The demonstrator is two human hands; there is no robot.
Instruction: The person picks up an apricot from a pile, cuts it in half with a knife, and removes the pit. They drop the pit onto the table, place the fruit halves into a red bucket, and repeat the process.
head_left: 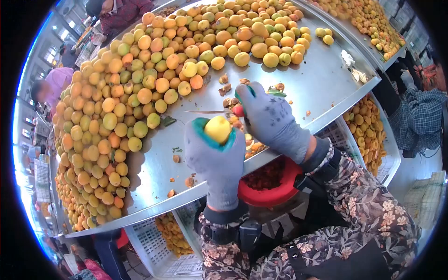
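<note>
My left hand [215, 161], in a grey glove with a green-edged palm, is closed around a yellow apricot [218, 129]. The fruit's top shows between thumb and fingers. Just to the right, my right hand [274, 117], gloved too, grips a small knife [205, 112] by what looks like a red handle. Its thin blade points left, slightly above the held apricot and apart from it. Under and around my right hand lie apricot pits and cut scraps [227, 101] on the metal table [154, 182]. A large heap of whole apricots [144, 95] covers the table beyond.
A red bucket [266, 198] with dark contents stands below the table edge, before my lap. White crates [154, 247] with apricot pieces [366, 128] sit below the table on both sides. Crumpled white scraps [347, 58] lie at the right. Other people [56, 86] are around the hall.
</note>
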